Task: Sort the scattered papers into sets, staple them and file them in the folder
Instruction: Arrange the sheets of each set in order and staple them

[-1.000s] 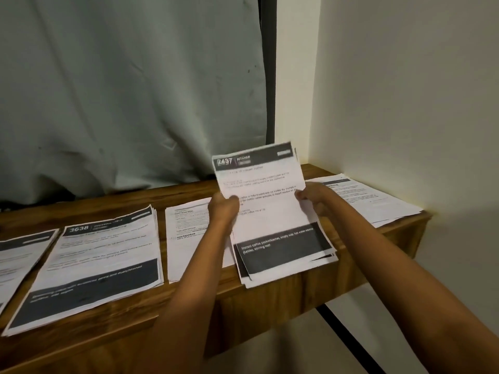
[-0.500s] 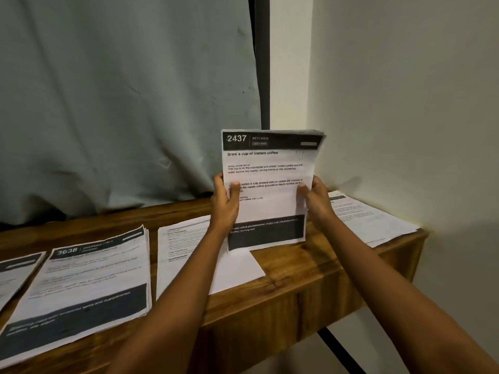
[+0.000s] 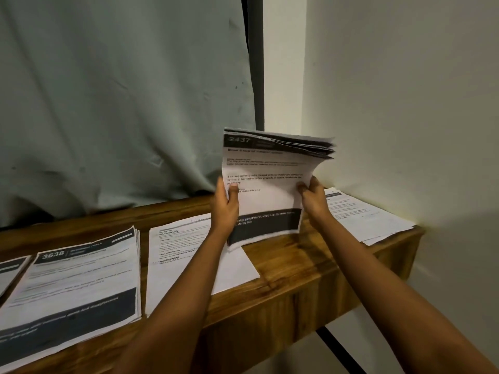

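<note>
Gripping paper stack [image 3: 267, 195] upright (tops splayed) | left hand [image 3: 225, 209] | right hand [image 3: 313, 201]

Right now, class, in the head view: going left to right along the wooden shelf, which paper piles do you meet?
Pile cut off at the left edge → 3638 stack → white-fronted sheets → upright 2437 stack, held by left hand and right hand → pile in the corner.

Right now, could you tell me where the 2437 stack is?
Right of centre, the 2437 stack stands upright on the wooden shelf, held between left hand and right hand.
</note>
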Demonstrator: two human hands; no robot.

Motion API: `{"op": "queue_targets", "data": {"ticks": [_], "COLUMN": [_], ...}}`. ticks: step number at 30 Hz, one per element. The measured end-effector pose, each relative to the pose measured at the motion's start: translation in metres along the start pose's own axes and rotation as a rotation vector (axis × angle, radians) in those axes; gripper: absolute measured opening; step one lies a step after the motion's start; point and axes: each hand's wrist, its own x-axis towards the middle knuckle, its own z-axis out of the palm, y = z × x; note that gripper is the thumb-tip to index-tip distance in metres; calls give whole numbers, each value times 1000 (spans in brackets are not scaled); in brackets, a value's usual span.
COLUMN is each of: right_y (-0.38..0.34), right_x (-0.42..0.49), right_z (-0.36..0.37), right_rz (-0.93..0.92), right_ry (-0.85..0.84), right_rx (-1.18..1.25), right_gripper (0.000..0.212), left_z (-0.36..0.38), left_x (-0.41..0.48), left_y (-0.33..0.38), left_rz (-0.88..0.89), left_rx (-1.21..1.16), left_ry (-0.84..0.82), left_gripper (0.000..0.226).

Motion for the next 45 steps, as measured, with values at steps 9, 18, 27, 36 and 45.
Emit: {"op": "queue_targets", "data": {"ticks": [9,18,27,36,45], "right_y": [16,21,52,73,82], "right_x": [0,17,19,21,16], "right_z": [-4,-11,-12,-10,-4], "right_rz": [-11,115,230,247,212], "right_ry": [-45,-27,-57,-34,26], "right_rx": [-100,-476,-786,-960,-1113], "right_gripper": [25,32,37,31,38], "left_z": [3,12,38,44,47], "left_x": [-13,-5,-23,-31,-37], "left_y": [-19,-27,-44,-52,-48], "left_rz": [-92,-253,-300,-365,-317], "left_rx": [-50,137,432,616,666], "left_ry": [39,-73,-89,-284,-260], "left_gripper": [37,35,60,42,33]}}
